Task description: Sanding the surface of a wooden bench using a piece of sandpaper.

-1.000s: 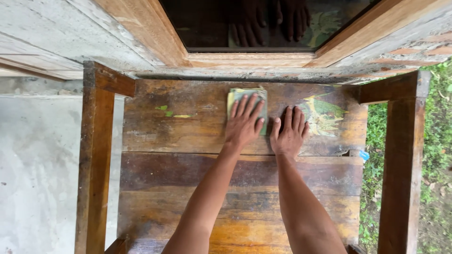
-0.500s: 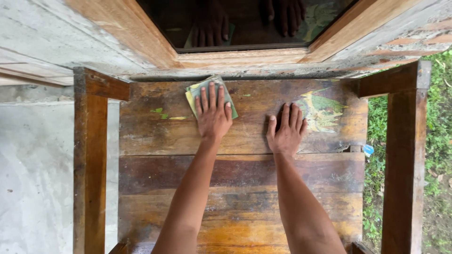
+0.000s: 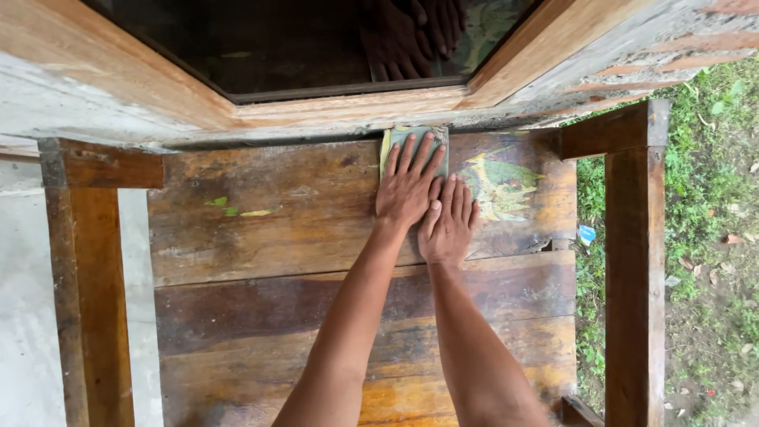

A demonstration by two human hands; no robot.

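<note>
Where grass borders, worn plank bench [image 3: 261, 237], window frame [image 3: 348, 107]

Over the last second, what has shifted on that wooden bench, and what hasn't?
The left hand slid the green sanding pad left along the back plank, then back right; it now lies flat on it near the window frame. The right hand has closed in and now touches the left. The pad was never let go. The bench and its paint-stained patch are unchanged.
</note>
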